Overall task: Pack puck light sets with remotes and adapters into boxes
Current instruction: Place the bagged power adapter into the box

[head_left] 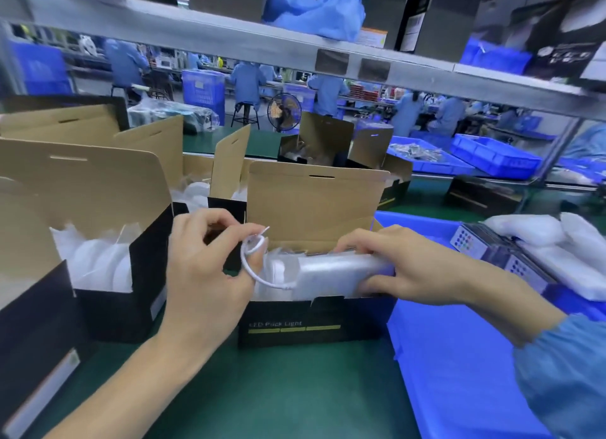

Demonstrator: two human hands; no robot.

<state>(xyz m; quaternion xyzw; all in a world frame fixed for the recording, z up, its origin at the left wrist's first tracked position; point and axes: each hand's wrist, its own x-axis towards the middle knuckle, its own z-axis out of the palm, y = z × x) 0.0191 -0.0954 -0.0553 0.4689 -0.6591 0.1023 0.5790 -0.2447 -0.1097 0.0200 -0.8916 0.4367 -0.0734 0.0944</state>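
A black box [308, 327] marked "LED Puck Light" stands open in front of me, its brown lid flap upright. My right hand [406, 268] grips a white bagged pack [331, 276] lying across the box's opening. My left hand [210, 265] pinches a looped white cable [254, 261] at the pack's left end, over the box. White bagged puck lights [98, 261] fill another open box to the left. Remotes [469, 242] with coloured buttons lie in a blue bin at the right.
Several more open boxes [229, 163] stand behind on the green table [278, 389]. The blue bin [459, 356] holds white bagged packs [557, 251]. A metal shelf [295, 45] runs overhead. Blue trays [492, 156] and people in blue coats are behind.
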